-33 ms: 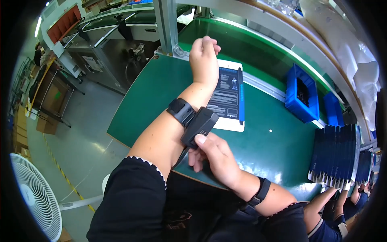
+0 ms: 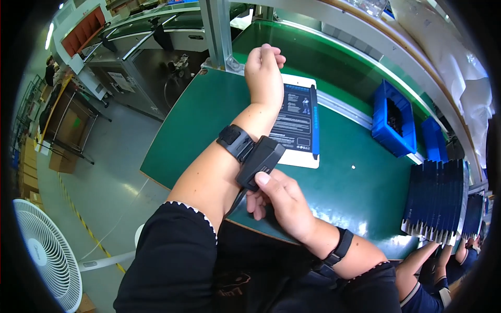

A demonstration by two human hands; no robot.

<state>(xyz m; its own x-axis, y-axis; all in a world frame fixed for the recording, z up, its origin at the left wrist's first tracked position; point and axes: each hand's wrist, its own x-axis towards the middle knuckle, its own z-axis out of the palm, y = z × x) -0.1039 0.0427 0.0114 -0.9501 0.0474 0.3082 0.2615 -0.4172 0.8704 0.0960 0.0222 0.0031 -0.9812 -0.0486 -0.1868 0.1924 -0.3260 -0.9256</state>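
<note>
A dark-blue-and-white flat printed package [image 2: 301, 120] lies near the far edge of the green surface [image 2: 344, 198], a rectangular blue plastic bin [image 2: 389, 141] beside that edge. Thin dark-blue packages [image 2: 434, 195] crowd the right end; beyond the left edge stands a round white fan [image 2: 52, 255].

We see a black device [image 2: 260, 163], boxy and elongated with bevelled edges and small pale marks on its upper face. It sits on our left forearm [image 2: 201, 175] near the wrist, slanting with its wider end up and to the right. Its lower end touches our right hand [image 2: 289, 206], the thumb on top. A black strap [image 2: 236, 142] wraps the forearm beside it. Below hangs a thin black strip [image 2: 236, 203]; we cannot tell whether it is cord or strap.
</note>
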